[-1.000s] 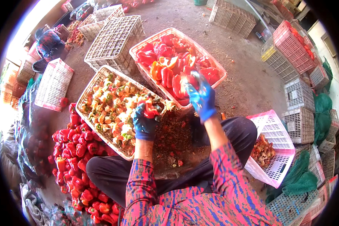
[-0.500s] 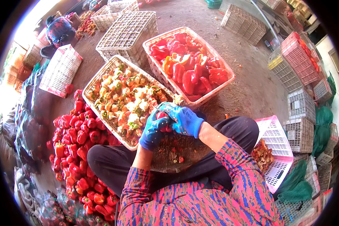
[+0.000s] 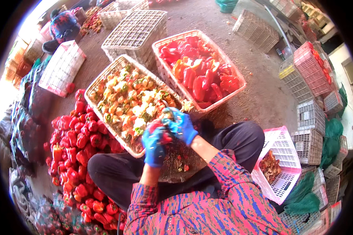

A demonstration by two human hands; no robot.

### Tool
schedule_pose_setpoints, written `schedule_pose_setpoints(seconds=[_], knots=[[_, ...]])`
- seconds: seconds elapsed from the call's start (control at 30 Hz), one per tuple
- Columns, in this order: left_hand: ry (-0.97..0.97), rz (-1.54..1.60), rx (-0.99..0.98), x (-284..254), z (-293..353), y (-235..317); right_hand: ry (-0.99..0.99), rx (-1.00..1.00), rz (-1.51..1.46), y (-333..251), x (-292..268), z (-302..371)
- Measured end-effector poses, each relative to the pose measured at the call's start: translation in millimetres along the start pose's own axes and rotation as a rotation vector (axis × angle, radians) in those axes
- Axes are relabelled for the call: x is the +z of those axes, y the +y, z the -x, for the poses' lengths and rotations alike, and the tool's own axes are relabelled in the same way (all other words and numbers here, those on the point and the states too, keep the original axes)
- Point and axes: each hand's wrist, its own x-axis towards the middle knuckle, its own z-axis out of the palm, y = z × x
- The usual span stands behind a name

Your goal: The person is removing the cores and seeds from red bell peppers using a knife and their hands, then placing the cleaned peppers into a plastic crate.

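My left hand (image 3: 154,147), in a blue glove, is closed around a red bell pepper (image 3: 166,138) that shows between my two hands. Just above and to the right, my right hand (image 3: 181,126) has its gloved fingers curled, with a small knife (image 3: 165,103) whose thin grey blade sticks out past them. Most of the knife is hidden and blurred. Both hands are over the near right edge of a crate (image 3: 88,98) full of pale cores with green stems. Behind it to the right, another crate (image 3: 241,87) holds red pepper pieces (image 3: 200,84).
A heap of whole red peppers (image 3: 80,147) lies to my left beside my knee. On my right a pink-white crate (image 3: 288,172) holds brownish scraps (image 3: 270,166). An upturned crate (image 3: 135,29) stands ahead, stacked crates (image 3: 312,117) far right. Another person (image 3: 63,26) crouches at back left.
My hands have moved slightly left and come a little apart, the left one downward. More red of the pepper shows. The whole view has shifted slightly.
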Motion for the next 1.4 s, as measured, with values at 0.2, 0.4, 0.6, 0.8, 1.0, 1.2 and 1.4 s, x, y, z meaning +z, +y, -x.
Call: schedule_pose_setpoints(seconds=[0.2,0.4,0.6,0.8,1.0,1.2,1.4], knots=[[0.059,0.425,-0.166,-36.4,-20.6,17.0,0.164,0.285,-0.345,-27.2,7.1,-63.2],[-0.171,0.263,-0.081,81.7,-98.7,44.0,0.057,0.284,-0.418,-22.5,-60.7,18.8],[-0.306,0.076,0.156,-18.3,-47.9,168.9,-0.317,0.603,-0.314,-36.9,-8.2,122.2],[0.630,0.168,0.548,-336.7,53.9,136.2,-0.352,0.752,0.006,-0.7,-12.4,150.7],[1.006,-0.361,0.259,-435.2,5.6,-11.6,-0.253,0.786,0.095,1.9,-5.7,137.2],[0.996,-0.826,-0.115,-539.1,-37.2,-36.7,-0.302,0.894,0.207,2.5,16.5,144.4],[0.819,-1.358,-0.554,-472.7,-60.7,2.0,-0.252,0.986,0.321,14.1,17.8,146.6]])
